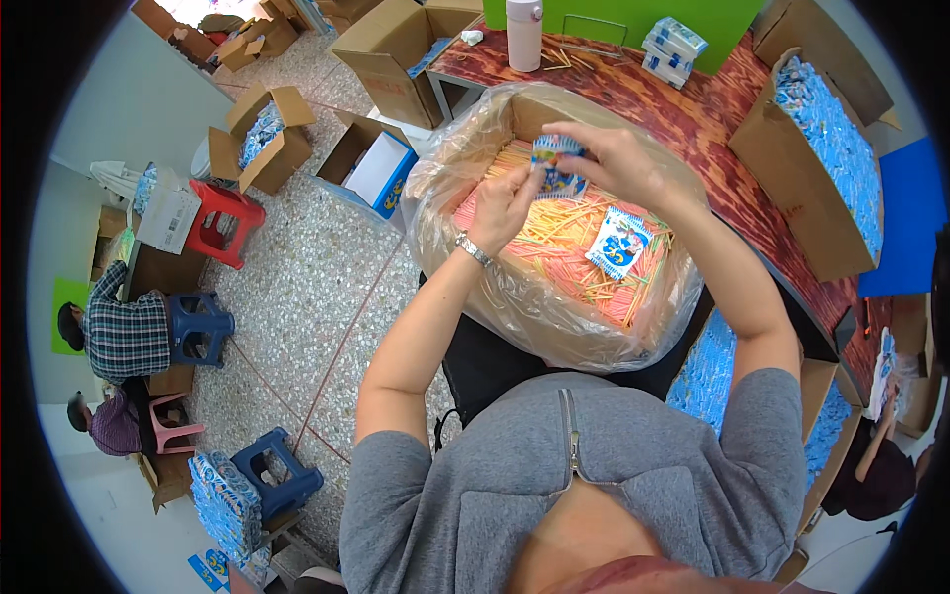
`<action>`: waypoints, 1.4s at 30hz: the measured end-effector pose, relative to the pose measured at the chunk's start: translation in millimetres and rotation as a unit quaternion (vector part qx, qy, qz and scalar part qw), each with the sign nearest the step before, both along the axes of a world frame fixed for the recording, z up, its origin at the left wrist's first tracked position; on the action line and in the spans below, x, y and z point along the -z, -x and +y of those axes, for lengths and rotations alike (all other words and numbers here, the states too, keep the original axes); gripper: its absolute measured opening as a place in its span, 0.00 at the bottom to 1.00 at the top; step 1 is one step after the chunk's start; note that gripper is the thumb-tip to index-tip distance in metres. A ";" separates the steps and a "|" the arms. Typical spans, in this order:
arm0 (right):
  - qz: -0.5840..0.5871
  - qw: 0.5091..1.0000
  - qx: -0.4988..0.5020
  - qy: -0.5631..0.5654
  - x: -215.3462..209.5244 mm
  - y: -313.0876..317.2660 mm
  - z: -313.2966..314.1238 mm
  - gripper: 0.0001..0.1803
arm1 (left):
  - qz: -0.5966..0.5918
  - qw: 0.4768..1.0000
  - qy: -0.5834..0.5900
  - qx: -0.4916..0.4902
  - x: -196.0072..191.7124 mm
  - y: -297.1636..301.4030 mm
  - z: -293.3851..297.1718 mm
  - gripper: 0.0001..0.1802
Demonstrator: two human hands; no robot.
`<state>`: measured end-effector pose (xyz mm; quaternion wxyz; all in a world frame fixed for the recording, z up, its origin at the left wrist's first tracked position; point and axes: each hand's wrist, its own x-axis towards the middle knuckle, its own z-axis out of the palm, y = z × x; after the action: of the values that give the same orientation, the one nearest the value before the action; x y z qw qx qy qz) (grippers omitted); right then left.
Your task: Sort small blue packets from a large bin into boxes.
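Both my hands work over a cardboard box (pixel 549 332) lined with clear plastic. Between them is a small blue-and-white packet (pixel 556 184). My left hand (pixel 500 210) pinches its lower left side, and a metal-banded watch circles that wrist. At the packet's upper right, the fingers and thumb of my right hand (pixel 618 163) close on it, partly covering it. Thin pink, yellow and orange sticks (pixel 539 247) fill the box under my hands. On top of the sticks, towards the right, lies another white-and-blue packet (pixel 619 244).
A red-patterned table (pixel 727 158) carries a pale bottle (pixel 524 38), stacked packs (pixel 675 49) and a carton of blue packets (pixel 831 148). Left on the floor are open cartons (pixel 272 163), a red stool (pixel 223 223) and blue stools (pixel 277 475). Other people (pixel 127 332) sit far left.
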<state>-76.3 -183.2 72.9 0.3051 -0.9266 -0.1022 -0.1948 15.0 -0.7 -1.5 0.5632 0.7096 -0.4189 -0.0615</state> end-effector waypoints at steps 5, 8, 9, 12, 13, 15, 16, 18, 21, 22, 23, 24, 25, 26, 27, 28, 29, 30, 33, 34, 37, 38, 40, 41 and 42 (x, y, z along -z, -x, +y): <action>0.041 0.990 0.133 -0.018 73.8 -7.3 -29.1 0.16 | -0.008 0.995 -0.001 -0.103 18.2 -5.9 3.0 0.13; 0.110 0.971 0.211 0.022 136.5 -11.1 -46.5 0.16 | -0.006 0.998 -0.025 -0.053 20.3 0.2 5.4 0.13; 0.133 0.960 0.239 0.054 139.0 -9.8 -43.1 0.17 | -0.004 0.998 -0.028 -0.050 19.8 2.5 6.5 0.13; 0.170 0.941 0.281 0.084 124.5 1.5 -35.3 0.22 | 0.015 0.998 -0.024 -0.050 20.9 5.3 11.8 0.12; 0.166 0.940 0.284 0.085 108.5 9.7 -30.4 0.22 | 0.028 0.998 -0.023 -0.058 21.2 4.8 16.1 0.11; 0.125 0.947 0.280 0.099 110.3 31.3 -55.0 0.23 | 0.020 0.997 0.008 -0.068 16.6 5.4 15.7 0.11; 0.173 0.944 0.241 0.143 113.7 43.7 -69.0 0.24 | 0.029 0.997 0.023 -0.066 12.8 5.2 14.8 0.10; 0.281 0.916 0.201 0.203 121.3 65.0 -78.1 0.29 | 0.019 0.997 0.009 -0.071 13.6 2.6 14.4 0.10; 0.389 0.870 0.228 0.197 113.1 85.7 -59.3 0.31 | 0.040 0.997 0.008 -0.068 9.1 1.9 12.7 0.09; 0.393 0.871 0.233 0.180 111.4 86.7 -56.3 0.30 | 0.047 0.997 0.019 -0.064 9.5 0.5 11.5 0.09; 0.393 0.872 0.232 0.179 114.5 87.4 -60.7 0.30 | 0.054 0.996 0.031 -0.060 9.2 -0.6 10.9 0.09; 0.375 0.883 0.229 0.162 116.5 88.2 -66.3 0.29 | 0.053 0.996 0.028 -0.060 7.3 0.0 10.5 0.09; 0.357 0.895 0.225 0.146 119.1 90.0 -69.9 0.28 | 0.058 0.996 0.033 -0.056 3.9 1.2 9.7 0.09; 0.357 0.895 0.213 0.163 121.1 93.7 -73.5 0.25 | 0.063 0.996 0.037 -0.053 1.8 1.6 9.9 0.10; 0.355 0.897 0.208 0.161 116.6 91.9 -69.1 0.25 | 0.060 0.996 0.035 -0.058 2.6 -0.5 13.3 0.10; 0.365 0.884 0.226 0.186 112.0 91.2 -63.3 0.22 | 0.053 0.996 0.033 -0.067 4.4 -3.1 17.1 0.10; 0.374 0.870 0.243 0.210 108.2 90.7 -58.2 0.20 | 0.046 0.995 0.032 -0.077 5.2 -5.5 20.6 0.10; 0.373 0.871 0.241 0.209 104.2 92.2 -55.7 0.20 | 0.045 0.995 0.030 -0.078 4.2 -6.6 21.6 0.10; 0.369 0.856 0.253 0.259 99.9 97.6 -52.3 0.10 | 0.067 0.993 0.033 -0.095 1.1 -8.0 22.9 0.10; 0.322 0.875 0.235 0.275 100.1 101.4 -54.3 0.09 | 0.061 0.993 0.035 -0.096 0.4 -7.9 22.3 0.10; 0.265 0.902 0.200 0.277 81.1 105.1 -51.8 0.10 | 0.056 0.995 0.020 -0.078 0.4 0.0 18.9 0.12; 0.256 0.912 0.184 0.264 71.8 104.7 -50.6 0.11 | 0.058 0.997 0.004 -0.058 0.7 5.7 17.5 0.12; 0.226 0.932 0.146 0.243 63.4 101.4 -59.3 0.11 | 0.073 0.996 -0.046 0.009 1.0 22.7 10.8 0.16; 0.194 0.950 0.103 0.220 58.3 99.8 -62.4 0.12 | 0.123 0.988 -0.074 0.053 2.9 29.5 6.6 0.17; 0.162 0.967 0.076 0.183 46.9 94.0 -56.2 0.10 | 0.134 0.985 -0.086 0.072 3.6 37.2 5.1 0.19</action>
<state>-170.3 -239.4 26.0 0.1268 -0.9909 -0.0147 -0.0427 -22.2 4.4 -5.1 0.5450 0.7091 -0.3823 -0.2324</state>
